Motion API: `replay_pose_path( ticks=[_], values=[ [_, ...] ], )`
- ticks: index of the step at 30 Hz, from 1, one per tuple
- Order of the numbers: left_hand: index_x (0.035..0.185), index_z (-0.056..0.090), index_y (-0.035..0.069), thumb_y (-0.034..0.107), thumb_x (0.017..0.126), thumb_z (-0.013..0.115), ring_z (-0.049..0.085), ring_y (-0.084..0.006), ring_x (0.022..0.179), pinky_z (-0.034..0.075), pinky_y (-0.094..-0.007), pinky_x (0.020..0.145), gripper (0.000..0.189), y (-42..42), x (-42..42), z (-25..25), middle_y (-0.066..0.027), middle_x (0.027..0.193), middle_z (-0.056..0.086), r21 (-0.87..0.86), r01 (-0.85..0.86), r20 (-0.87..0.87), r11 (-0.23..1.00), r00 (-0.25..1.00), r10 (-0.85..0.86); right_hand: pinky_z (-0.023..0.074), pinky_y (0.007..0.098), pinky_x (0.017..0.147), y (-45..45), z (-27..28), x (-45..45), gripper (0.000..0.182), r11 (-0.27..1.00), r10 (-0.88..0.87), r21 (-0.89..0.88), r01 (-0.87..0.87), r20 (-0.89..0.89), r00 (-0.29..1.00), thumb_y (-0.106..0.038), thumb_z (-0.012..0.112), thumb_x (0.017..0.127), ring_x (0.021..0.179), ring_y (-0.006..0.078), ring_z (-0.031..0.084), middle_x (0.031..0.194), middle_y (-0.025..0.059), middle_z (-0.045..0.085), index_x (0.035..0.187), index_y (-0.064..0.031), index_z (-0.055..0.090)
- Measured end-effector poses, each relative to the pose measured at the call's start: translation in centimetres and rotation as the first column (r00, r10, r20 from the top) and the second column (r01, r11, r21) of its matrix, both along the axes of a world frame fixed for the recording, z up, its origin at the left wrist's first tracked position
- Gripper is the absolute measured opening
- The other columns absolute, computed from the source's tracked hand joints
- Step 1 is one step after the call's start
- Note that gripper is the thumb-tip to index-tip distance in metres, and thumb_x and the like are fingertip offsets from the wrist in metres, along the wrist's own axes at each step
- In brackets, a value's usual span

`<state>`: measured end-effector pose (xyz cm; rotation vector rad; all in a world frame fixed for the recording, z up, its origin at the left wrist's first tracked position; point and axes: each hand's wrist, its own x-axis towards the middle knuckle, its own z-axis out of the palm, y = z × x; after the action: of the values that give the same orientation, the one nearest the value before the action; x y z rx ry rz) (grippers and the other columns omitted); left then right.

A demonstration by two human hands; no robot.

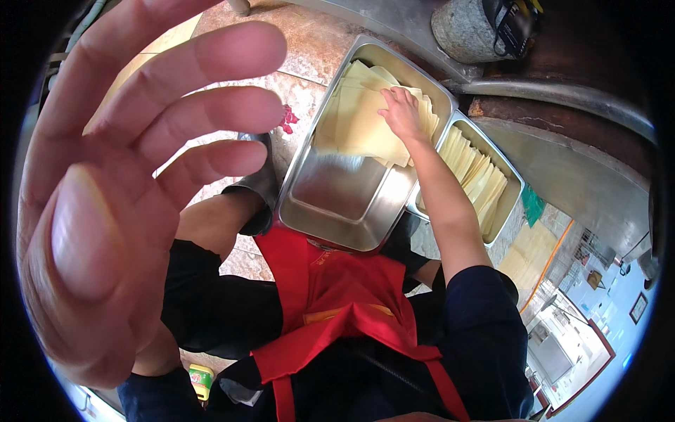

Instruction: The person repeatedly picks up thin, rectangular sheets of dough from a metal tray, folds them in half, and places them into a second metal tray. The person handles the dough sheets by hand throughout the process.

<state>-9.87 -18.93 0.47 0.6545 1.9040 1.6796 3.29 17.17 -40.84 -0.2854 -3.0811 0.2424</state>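
My left hand is raised close to the camera, palm showing and fingers apart, with nothing in it. My right hand rests its fingers on thin, pale yellow sheets fanned out in a large steel pan; whether it grips one I cannot tell. The near part of that pan shows bare metal. Against its right side stands a smaller steel pan with a row of similar sheets set on edge, partly hidden by my right forearm.
A worn metal bucket with a dark item on it stands at the upper right, beside a curved metal edge. Red scraps lie on the tiled floor. A yellow-and-green container is at the lower left, and a green piece lies right of the pans.
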Motion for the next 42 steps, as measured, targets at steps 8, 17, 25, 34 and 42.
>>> replay_pose_path(
  ticks=[8,17,25,34,42],
  values=[
    [0.150,0.027,-0.004,0.046,0.095,0.058,0.059,-0.0251,0.119,0.051,-0.0345,0.099,0.080,0.3,0.4,-0.3,-0.0207,0.136,0.054,0.021,-0.024,-0.014,0.999,1.000,0.025,0.0495,0.0446,0.084,0.8,-0.4,0.2,0.025,0.930,0.041,-0.368,0.008,0.124,0.991,-0.023,0.068,0.088,0.100,0.0336,0.064,0.097,0.0147,0.068,0.106,-0.0103,0.058],
    [0.149,0.029,-0.004,0.045,0.095,0.059,0.059,-0.0249,0.118,0.051,-0.0344,0.098,0.079,0.5,0.7,-0.4,-0.0204,0.135,0.054,0.020,-0.028,-0.022,0.999,0.999,0.028,0.0494,0.0414,0.083,3.0,0.3,-3.7,0.021,0.767,-0.075,-0.587,0.258,0.319,0.945,-0.023,0.065,0.092,0.094,0.0344,0.064,0.099,0.0187,0.067,0.104,-0.0061,0.061],
    [0.148,0.030,-0.004,0.045,0.095,0.059,0.059,-0.0248,0.117,0.051,-0.0343,0.098,0.077,0.4,1.0,-0.5,-0.0202,0.134,0.055,0.019,-0.044,-0.021,0.999,0.999,0.044,0.0476,0.0488,0.090,0.2,-0.9,-3.0,0.044,0.976,-0.110,-0.142,0.164,0.328,0.938,-0.034,0.072,0.086,0.115,0.0379,0.057,0.118,0.0174,0.062,0.114,-0.0037,0.056],
    [0.147,0.032,-0.003,0.044,0.095,0.059,0.059,-0.0246,0.116,0.051,-0.0342,0.097,0.076,0.6,0.9,-0.8,-0.0199,0.133,0.056,0.032,-0.042,-0.018,0.999,0.999,0.043,0.0450,0.0468,0.093,0.1,1.4,-0.1,0.046,0.984,0.066,-0.178,-0.020,0.254,0.965,-0.033,0.072,0.086,0.110,0.0351,0.054,0.117,0.0179,0.062,0.117,-0.0059,0.052],
    [0.146,0.034,-0.003,0.043,0.095,0.060,0.060,-0.0244,0.116,0.051,-0.0341,0.097,0.074,0.7,1.1,-0.8,-0.0196,0.132,0.056,0.034,-0.034,-0.011,0.999,0.999,0.035,0.0454,0.0467,0.093,-0.4,3.0,-0.4,0.036,0.954,0.269,-0.236,-0.183,0.414,0.870,-0.022,0.065,0.091,0.110,0.0377,0.055,0.108,0.0171,0.065,0.121,-0.0085,0.050]
  ],
)
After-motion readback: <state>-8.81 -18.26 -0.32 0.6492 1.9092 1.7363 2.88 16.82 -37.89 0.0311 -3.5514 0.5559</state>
